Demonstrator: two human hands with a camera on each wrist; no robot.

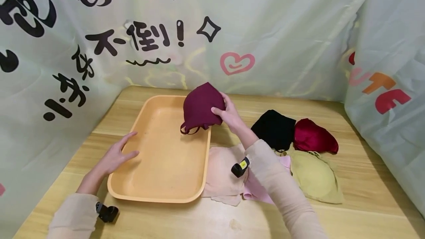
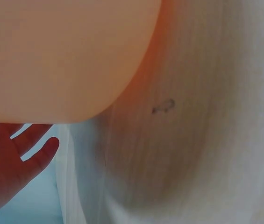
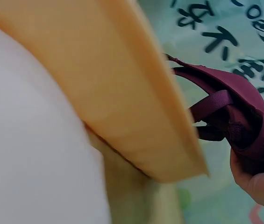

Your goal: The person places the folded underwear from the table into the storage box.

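Note:
A folded burgundy bra (image 1: 202, 106) is gripped by my right hand (image 1: 229, 113) above the far right corner of an orange plastic tray (image 1: 159, 194). Its straps dangle over the tray's rim; in the right wrist view the strap side of the bra (image 3: 248, 102) shows, with my thumb beneath it. At the tray's left side, my left hand (image 1: 117, 154) has its fingers spread over the rim. The left wrist view shows that hand (image 2: 10, 163) beside the tray's outer wall (image 2: 75, 60), its fingertips partly hidden.
Right of the tray lie several more bras: a black one (image 1: 273, 128), a red one (image 1: 313, 135), a yellow-green one (image 1: 313, 176), a beige one (image 1: 222, 169) and a pink one (image 1: 257, 189), partly under my right arm. Fabric walls (image 1: 292, 47) with lettering enclose the wooden table (image 1: 372, 180).

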